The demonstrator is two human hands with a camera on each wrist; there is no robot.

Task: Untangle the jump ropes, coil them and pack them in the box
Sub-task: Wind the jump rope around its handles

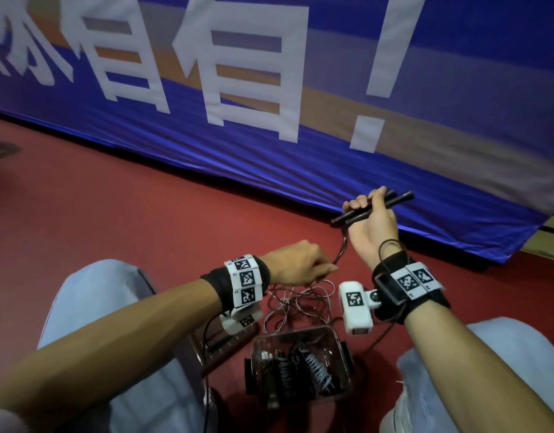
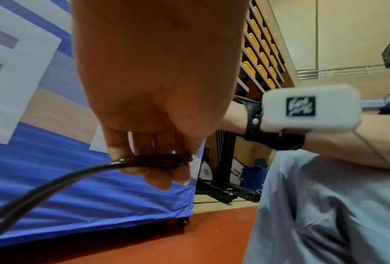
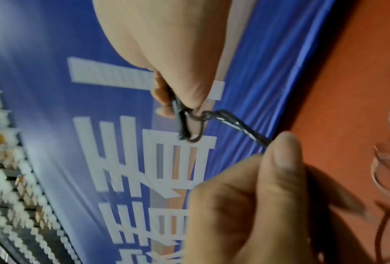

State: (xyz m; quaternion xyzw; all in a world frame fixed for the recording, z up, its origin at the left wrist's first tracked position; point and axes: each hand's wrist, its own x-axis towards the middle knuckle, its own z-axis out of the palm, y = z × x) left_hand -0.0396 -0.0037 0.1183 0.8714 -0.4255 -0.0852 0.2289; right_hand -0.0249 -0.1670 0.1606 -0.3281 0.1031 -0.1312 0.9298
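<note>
Right hand (image 1: 371, 223) raised, fingers curled round two black handles (image 1: 372, 207) held side by side, long axis slanting up-right. Cord (image 1: 435, 248) drops from lower handle ends toward left hand (image 1: 297, 262), nearer and lower, pinching it. Loose rope tangle (image 1: 300, 303) on red floor (image 1: 113, 220) under both hands. Below that, clear box (image 1: 300, 364) between knees, already holding coiled ropes (image 1: 300, 370). Likely next: winding cord round handles.

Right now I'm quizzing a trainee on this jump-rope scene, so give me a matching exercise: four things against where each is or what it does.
Things:
1. right hand
2. left hand
3. clear box
4. loose rope

States:
A. lies tangled on the red floor
B. holds coiled ropes inside
C. grips two black handles
D. pinches the cord below the handles

Pairs: 1-C, 2-D, 3-B, 4-A
</note>
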